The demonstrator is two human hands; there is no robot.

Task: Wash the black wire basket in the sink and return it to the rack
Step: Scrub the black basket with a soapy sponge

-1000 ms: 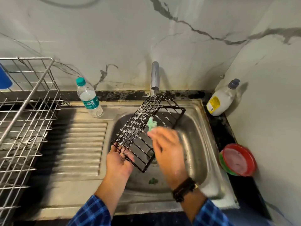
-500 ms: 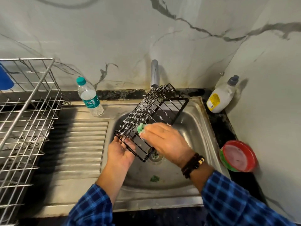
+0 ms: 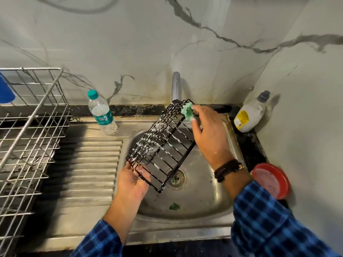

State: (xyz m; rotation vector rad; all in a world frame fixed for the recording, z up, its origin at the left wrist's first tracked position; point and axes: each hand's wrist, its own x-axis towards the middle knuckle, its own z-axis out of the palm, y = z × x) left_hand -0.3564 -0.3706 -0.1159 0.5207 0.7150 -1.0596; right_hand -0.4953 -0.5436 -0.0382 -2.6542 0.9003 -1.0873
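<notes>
The black wire basket (image 3: 163, 145) hangs tilted over the steel sink (image 3: 194, 197), its wires flecked with white suds. My left hand (image 3: 132, 182) grips its near lower corner from below. My right hand (image 3: 207, 138) pinches a green scrub pad (image 3: 187, 111) against the basket's far top corner, just under the tap (image 3: 176, 86). The silver wire rack (image 3: 27, 138) stands on the left of the counter.
A water bottle (image 3: 101, 113) with a teal cap stands on the ribbed drainboard (image 3: 89, 167). A white soap bottle (image 3: 250, 113) sits in the back right corner. Red and green lids (image 3: 271, 179) lie at the right of the sink. A green scrap (image 3: 174, 206) lies in the basin.
My right hand has slid the green pad from the basket's near middle up to its far top corner. The basket stays tilted in my left hand.
</notes>
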